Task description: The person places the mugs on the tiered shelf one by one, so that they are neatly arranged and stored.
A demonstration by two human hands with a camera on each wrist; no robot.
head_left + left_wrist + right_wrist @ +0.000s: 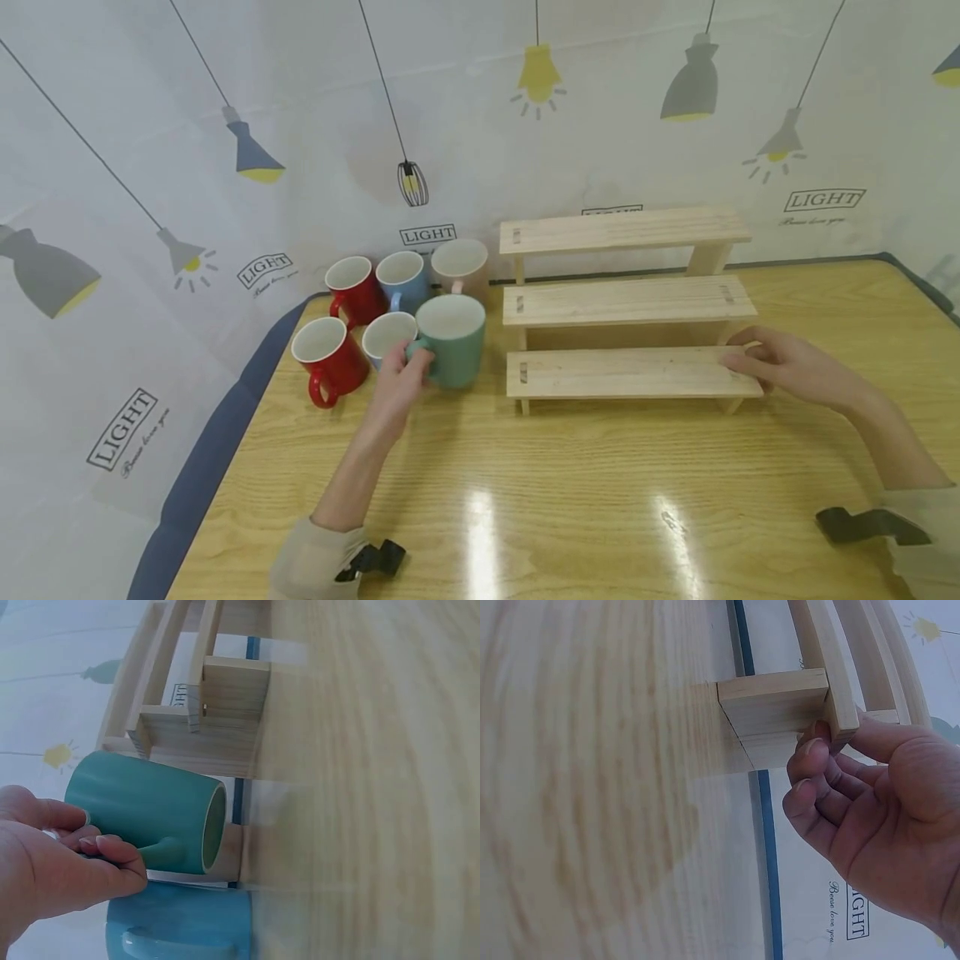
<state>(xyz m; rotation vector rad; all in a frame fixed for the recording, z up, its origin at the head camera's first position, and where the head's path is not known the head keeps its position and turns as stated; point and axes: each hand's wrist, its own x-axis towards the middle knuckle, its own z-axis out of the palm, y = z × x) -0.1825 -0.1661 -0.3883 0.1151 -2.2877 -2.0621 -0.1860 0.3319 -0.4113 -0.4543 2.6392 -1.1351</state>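
Note:
My left hand (402,379) pinches the handle of a green mug (456,346). In the left wrist view the green mug (146,810) is raised a little off the table, its base visible. Just beside it stands a blue mug (180,919), partly covered by the green one in the head view. A three-step wooden shelf (630,300) stands to the right of the mugs. My right hand (787,368) grips the right end of its lowest board (633,372), thumb on top and fingers beneath, as the right wrist view shows.
Behind and left of the green mug stand two red mugs (341,367), another blue mug (405,279) and a pale pink mug (461,271). The wooden table (570,492) meets a wall covering (600,150) printed with lamps at the back.

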